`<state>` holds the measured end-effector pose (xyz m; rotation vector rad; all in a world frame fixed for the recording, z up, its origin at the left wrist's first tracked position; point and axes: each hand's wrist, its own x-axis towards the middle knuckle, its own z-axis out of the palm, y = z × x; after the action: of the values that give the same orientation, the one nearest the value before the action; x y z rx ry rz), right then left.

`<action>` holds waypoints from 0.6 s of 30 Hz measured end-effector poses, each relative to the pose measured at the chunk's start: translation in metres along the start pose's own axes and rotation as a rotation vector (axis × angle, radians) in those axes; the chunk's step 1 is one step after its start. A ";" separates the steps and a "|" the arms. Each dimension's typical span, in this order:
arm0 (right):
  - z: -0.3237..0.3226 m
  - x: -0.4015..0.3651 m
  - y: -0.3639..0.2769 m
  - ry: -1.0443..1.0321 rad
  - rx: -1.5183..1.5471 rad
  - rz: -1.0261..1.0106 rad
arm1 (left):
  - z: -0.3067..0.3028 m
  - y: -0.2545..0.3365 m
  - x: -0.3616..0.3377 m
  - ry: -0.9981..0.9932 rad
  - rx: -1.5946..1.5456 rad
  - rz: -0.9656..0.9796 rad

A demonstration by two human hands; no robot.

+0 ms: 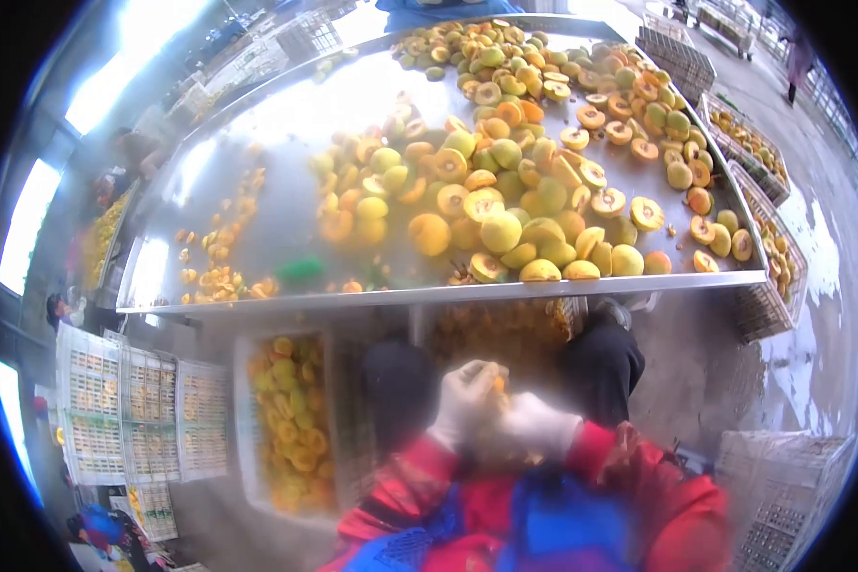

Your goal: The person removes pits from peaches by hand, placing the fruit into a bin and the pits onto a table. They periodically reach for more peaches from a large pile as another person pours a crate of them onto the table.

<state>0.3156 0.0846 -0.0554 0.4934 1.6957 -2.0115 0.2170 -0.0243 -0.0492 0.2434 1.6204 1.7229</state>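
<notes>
In front of my lap, my left hand (462,398), in a white glove, is closed with a small orange piece of peach (500,383) at its fingertips. My right hand (541,425), also white-gloved, meets it from the other side; its fingers are blurred but look closed on the same piece. Beyond my hands, a metal table (429,294) bears many whole and halved yellow peaches (500,232), some with stones showing. Below its edge, between my knees, stands a container of orange fruit pieces (500,324), partly hidden by my hands.
A white crate (245,419) full of peaches stands on the floor at left. Stacked white crates (153,410) are farther left, and another crate (782,486) is at lower right. Small fruit scraps (221,286) and a blurred green thing (300,271) lie on the table's left part.
</notes>
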 end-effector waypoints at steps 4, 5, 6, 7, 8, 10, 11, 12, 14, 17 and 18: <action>0.010 -0.022 -0.035 0.168 -0.038 -0.043 | 0.011 0.003 0.001 0.024 -0.012 0.037; 0.014 -0.027 -0.049 0.257 -0.063 0.018 | 0.015 0.005 0.003 0.085 -0.032 0.054; 0.017 -0.031 -0.056 0.259 -0.054 0.016 | 0.019 0.006 0.004 0.148 -0.054 0.066; 0.019 -0.032 -0.063 0.313 -0.008 0.049 | 0.024 0.007 0.006 0.185 -0.072 0.087; 0.021 -0.033 -0.065 0.361 0.035 0.084 | 0.027 0.003 0.012 0.204 -0.098 0.113; 0.021 -0.032 -0.058 0.372 0.064 0.046 | 0.033 0.006 0.014 0.231 -0.130 0.113; 0.022 -0.030 -0.049 0.441 0.007 -0.012 | 0.037 0.008 0.011 0.224 -0.054 0.137; 0.023 -0.028 -0.036 0.506 -0.049 -0.066 | 0.041 0.003 0.010 0.232 -0.087 0.144; 0.022 -0.023 -0.011 0.589 -0.235 -0.090 | 0.045 0.005 0.003 0.232 -0.040 0.090; 0.013 -0.039 -0.046 0.300 0.149 -0.171 | 0.032 0.020 -0.003 0.171 -0.069 0.187; 0.003 -0.046 -0.062 0.144 0.280 -0.026 | 0.029 0.032 -0.006 0.139 -0.102 0.189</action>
<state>0.3197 0.0952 0.0212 0.7288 1.5114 -2.2944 0.2263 -0.0030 -0.0124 0.2381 1.6461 1.9989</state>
